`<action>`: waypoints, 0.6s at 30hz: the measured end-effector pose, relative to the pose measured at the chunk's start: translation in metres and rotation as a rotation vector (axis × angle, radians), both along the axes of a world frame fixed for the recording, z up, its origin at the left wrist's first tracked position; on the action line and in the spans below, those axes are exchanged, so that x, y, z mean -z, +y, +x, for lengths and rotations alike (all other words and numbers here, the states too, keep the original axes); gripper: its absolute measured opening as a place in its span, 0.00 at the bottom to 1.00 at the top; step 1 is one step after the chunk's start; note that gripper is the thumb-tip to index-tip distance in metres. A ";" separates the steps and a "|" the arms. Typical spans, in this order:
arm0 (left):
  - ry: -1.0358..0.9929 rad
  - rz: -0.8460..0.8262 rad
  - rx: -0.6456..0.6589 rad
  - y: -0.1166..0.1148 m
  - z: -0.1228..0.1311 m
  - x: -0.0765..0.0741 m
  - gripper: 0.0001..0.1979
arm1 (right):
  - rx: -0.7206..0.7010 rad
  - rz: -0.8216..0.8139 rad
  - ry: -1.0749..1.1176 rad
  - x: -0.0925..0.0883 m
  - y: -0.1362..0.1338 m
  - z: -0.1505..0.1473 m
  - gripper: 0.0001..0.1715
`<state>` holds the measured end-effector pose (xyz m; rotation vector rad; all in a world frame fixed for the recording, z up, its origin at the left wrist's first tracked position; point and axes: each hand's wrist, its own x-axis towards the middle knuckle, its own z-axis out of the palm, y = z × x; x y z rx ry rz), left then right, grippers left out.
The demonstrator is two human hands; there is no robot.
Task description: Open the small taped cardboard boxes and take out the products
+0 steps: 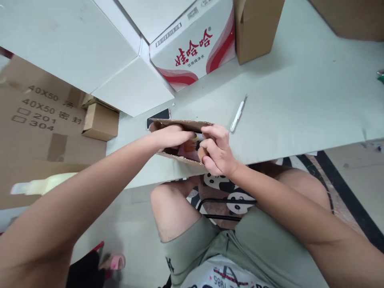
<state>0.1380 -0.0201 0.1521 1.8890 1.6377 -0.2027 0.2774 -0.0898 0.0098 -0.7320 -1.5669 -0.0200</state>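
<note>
Narrow corrugated box (195, 126), left hand (174, 136) inside, right hand (219, 150) pinching flap (203, 154)

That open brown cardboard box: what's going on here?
A seated person's left hand is inside the open brown cardboard box, by partly hidden, colourful contents, while the right hand grips its right end. On the pale table, a slim white pen-like tool lies to the right; a dark-screened phone lies behind.

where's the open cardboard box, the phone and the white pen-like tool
Open cardboard box (192, 126): head view, on the inner face of its far wall
Phone (159, 114): head view, on its dark screen
White pen-like tool (237, 117): head view, on the middle of its white body
</note>
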 end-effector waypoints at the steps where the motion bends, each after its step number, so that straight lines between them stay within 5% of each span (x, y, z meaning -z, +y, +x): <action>1: 0.017 -0.069 -0.017 0.000 0.003 -0.004 0.14 | 0.002 0.007 0.000 0.000 0.000 0.000 0.13; 6: 0.064 -0.111 -0.149 -0.005 0.012 -0.023 0.09 | 0.040 0.021 0.038 0.000 0.000 -0.001 0.12; 12: -0.122 -0.196 -0.360 -0.024 0.019 -0.043 0.02 | 0.074 0.038 0.004 -0.002 0.000 -0.003 0.11; 15: -0.095 -0.244 -0.275 -0.026 0.019 -0.041 0.03 | 0.058 0.042 0.008 -0.001 0.002 -0.004 0.11; 18: 0.079 -0.111 -0.159 -0.015 0.009 -0.038 0.06 | 0.032 0.029 0.014 0.002 0.002 -0.003 0.11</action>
